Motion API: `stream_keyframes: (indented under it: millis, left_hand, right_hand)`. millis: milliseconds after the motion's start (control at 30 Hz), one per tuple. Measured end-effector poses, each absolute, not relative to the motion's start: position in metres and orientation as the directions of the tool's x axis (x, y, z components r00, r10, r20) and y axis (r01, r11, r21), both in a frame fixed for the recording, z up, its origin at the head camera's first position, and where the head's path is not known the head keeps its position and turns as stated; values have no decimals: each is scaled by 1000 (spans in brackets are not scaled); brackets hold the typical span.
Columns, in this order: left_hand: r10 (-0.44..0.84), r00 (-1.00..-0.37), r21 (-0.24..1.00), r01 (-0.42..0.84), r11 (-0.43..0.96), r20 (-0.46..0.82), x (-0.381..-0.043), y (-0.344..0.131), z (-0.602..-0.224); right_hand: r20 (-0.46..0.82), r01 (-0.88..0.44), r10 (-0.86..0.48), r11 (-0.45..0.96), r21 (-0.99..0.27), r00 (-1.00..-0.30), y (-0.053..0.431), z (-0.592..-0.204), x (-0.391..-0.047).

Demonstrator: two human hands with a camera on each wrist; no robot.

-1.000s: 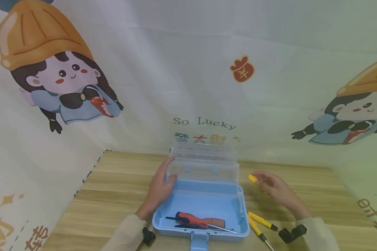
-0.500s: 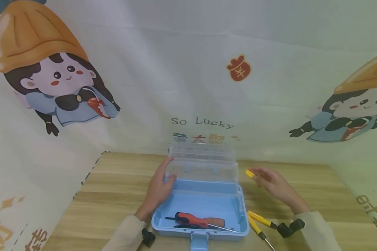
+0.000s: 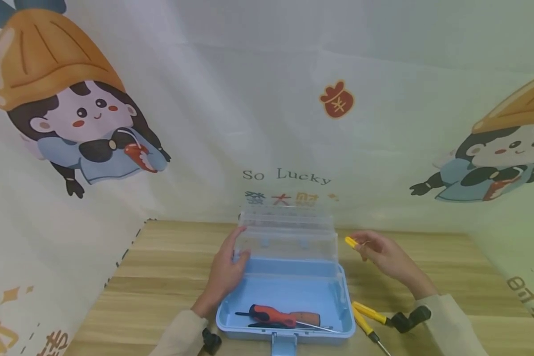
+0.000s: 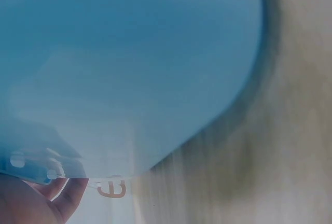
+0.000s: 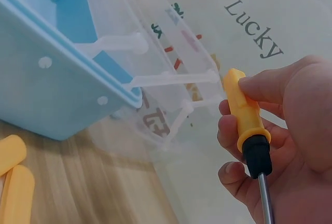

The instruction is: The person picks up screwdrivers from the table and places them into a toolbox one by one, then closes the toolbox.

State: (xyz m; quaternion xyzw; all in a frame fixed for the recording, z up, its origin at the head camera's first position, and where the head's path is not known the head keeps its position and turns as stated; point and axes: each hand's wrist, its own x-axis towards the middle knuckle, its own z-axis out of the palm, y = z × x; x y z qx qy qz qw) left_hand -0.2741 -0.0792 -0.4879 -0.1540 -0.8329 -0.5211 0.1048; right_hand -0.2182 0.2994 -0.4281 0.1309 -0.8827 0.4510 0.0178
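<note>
A light blue toolbox (image 3: 289,289) stands on the table with its clear plastic upper trays and lid (image 3: 289,232) raised at the back. My left hand (image 3: 228,264) grips the left edge of that clear part, thumb in front. In the left wrist view the toolbox's blue wall (image 4: 129,53) hides much of it. My right hand (image 3: 384,254), right of the toolbox, holds a yellow-handled screwdriver (image 5: 242,107) between thumb and fingers, its metal shaft pointing back toward the wrist. Inside the toolbox lie a red-and-black screwdriver (image 3: 273,315) and a tool with a brown handle (image 3: 309,318).
Two more yellow-handled tools lie against the toolbox's right front corner, one a screwdriver (image 3: 362,321), the other a yellow handle (image 3: 370,312) partly behind the black wrist camera (image 3: 409,319). The toolbox's front latch (image 3: 285,343) hangs down. A printed cloth (image 3: 285,123) walls the table in.
My right hand with the yellow-handled screwdriver has shifted slightly left and away from me. My left hand keeps its place on the clear part.
</note>
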Motion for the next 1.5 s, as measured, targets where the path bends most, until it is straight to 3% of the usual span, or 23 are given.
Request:
stream_keyframes:
  millis: [500,1500]
  left_hand:
    - [135,-913,809,404,428,385,-274,-80,-489]
    - [141,-919,806,392,443,369,-271,-82,-487]
  right_hand:
    - [183,-298,-256,542,-786,-949,287,-415,-223]
    - [209,-347,-306,520,-781,-929,265,-399,-240]
